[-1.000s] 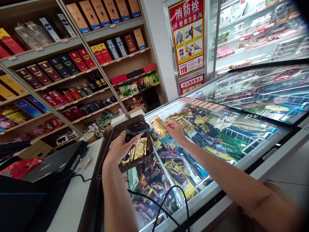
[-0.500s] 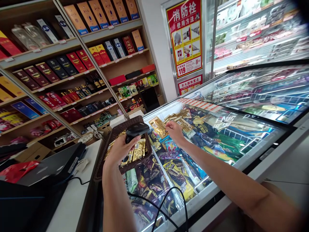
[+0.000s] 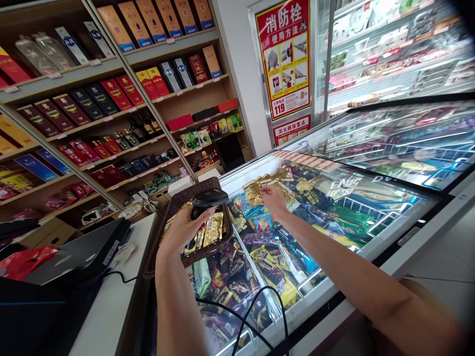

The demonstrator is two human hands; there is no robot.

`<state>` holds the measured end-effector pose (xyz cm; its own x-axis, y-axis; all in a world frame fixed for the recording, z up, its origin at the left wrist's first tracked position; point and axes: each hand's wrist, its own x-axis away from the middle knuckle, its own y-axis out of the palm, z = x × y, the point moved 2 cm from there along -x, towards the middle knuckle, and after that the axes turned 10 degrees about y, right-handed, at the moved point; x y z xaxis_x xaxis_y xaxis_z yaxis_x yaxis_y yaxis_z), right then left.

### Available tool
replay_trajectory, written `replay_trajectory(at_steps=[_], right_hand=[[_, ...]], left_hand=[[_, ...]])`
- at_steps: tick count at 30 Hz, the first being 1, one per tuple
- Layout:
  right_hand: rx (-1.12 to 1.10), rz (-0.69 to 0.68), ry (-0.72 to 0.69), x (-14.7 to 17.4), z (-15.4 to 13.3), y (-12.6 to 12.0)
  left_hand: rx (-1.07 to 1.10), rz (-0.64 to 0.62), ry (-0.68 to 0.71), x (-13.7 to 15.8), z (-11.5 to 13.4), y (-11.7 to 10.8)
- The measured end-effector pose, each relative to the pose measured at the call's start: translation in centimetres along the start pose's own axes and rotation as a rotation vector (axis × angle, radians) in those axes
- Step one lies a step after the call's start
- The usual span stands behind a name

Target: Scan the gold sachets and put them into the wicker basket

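My left hand [image 3: 184,226] is wrapped round the handle of a black barcode scanner [image 3: 210,198], held over a brown wicker basket [image 3: 151,257]. Several gold packets [image 3: 213,230] lie in the basket, partly hidden by the hand and scanner. Farther right, my right hand [image 3: 273,200] pinches a shiny gold packet [image 3: 253,194] by its right edge. Beyond and beside that hand, more gold packets [image 3: 282,175] lie in a row on the freezer's glass top.
A chest freezer [image 3: 336,307] holds wrapped ice creams [image 3: 272,274] under its glass. The black cable [image 3: 260,291] loops across the front. At left are a white counter [image 3: 107,306] and a dark device [image 3: 79,252]. Shelves of boxed bottles [image 3: 115,94] stand behind.
My right hand has moved the gold packet a little to the right, toward the other packets, and its tilt has changed. The left hand and scanner stay almost in place.
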<state>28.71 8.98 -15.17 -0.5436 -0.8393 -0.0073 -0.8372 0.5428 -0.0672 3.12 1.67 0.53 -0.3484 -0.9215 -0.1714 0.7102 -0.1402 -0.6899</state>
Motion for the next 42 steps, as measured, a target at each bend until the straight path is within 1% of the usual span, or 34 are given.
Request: replay_trajectory(at_steps=[2,4,6,8,10,12,13,15,16,17,18,20,21,23,25,27,29,31,33,35,36,39,41,42], right_hand=[[0.072,0.077,0.018,-1.2,0.5,-0.9],[0.181,0.114,0.025,-2.1,1.0,-1.9],[0.301,0.158,-0.008,-2.6,1.3,-2.5],[0.406,0.214,-0.125,-2.1,1.1,-2.4],[0.466,0.233,-0.268,-0.7,0.4,-1.4],[0.480,0.129,-0.381,1.7,-0.7,0.7],[0.480,0.027,-0.433,3.2,-1.4,2.1],[0.495,-0.224,-0.536,6.7,-3.2,5.5],[0.518,-0.363,-0.565,8.5,-4.1,7.2],[0.550,-0.459,-0.554,10.2,-4.9,8.9],[0.604,-0.527,-0.531,11.7,-5.7,10.5],[0.773,-0.601,-0.540,14.2,-7.0,13.5],[0.845,-0.640,-0.576,15.2,-7.4,14.8],[0.959,-0.716,-0.697,16.4,-7.9,16.9],[1.004,-0.740,-0.804,16.6,-7.8,18.1],[0.972,-0.714,-0.875,16.2,-7.7,18.4],[0.884,-0.688,-0.913,15.2,-7.5,17.8],[0.741,-0.666,-0.912,14.0,-7.3,16.1],[0.563,-0.615,-0.878,12.6,-6.9,13.5],[0.419,-0.521,-0.842,11.0,-6.0,10.3],[0.372,-0.476,-0.853,10.3,-5.4,8.7],[0.262,-0.309,-0.884,8.1,-3.3,4.3],[0.243,-0.224,-0.860,6.6,-2.0,2.3],[0.252,-0.210,-0.847,5.9,-1.6,1.6]], left_hand=[[0.013,0.027,-0.005,0.2,-0.1,-0.4],[0.041,0.051,-0.015,0.5,-0.5,-1.1],[0.094,0.104,-0.037,0.9,-0.9,-1.9],[0.155,0.192,-0.068,1.5,-1.6,-2.9],[0.219,0.273,-0.087,2.1,-2.4,-3.9],[0.274,0.324,-0.084,2.6,-3.2,-4.7],[0.296,0.347,-0.080,2.9,-3.5,-5.1],[0.321,0.403,-0.081,3.3,-4.1,-5.6],[0.324,0.425,-0.084,3.5,-4.3,-5.8],[0.324,0.440,-0.088,3.6,-4.4,-5.9],[0.320,0.447,-0.088,3.8,-4.4,-6.0],[0.312,0.447,-0.084,3.9,-4.2,-6.0],[0.306,0.447,-0.080,4.0,-4.1,-5.9],[0.287,0.452,-0.078,4.0,-3.9,-5.8],[0.271,0.450,-0.076,3.9,-3.9,-5.7],[0.269,0.429,-0.064,3.8,-3.9,-5.5],[0.273,0.407,-0.049,3.7,-3.8,-5.3],[0.263,0.382,-0.040,3.5,-3.7,-5.1],[0.243,0.366,-0.039,3.5,-3.3,-4.9],[0.228,0.347,-0.050,3.4,-2.9,-4.8],[0.225,0.336,-0.060,3.3,-2.6,-4.7],[0.222,0.298,-0.086,3.1,-2.1,-4.3],[0.211,0.269,-0.087,2.9,-1.9,-3.9],[0.205,0.245,-0.077,2.8,-1.8,-3.6]])
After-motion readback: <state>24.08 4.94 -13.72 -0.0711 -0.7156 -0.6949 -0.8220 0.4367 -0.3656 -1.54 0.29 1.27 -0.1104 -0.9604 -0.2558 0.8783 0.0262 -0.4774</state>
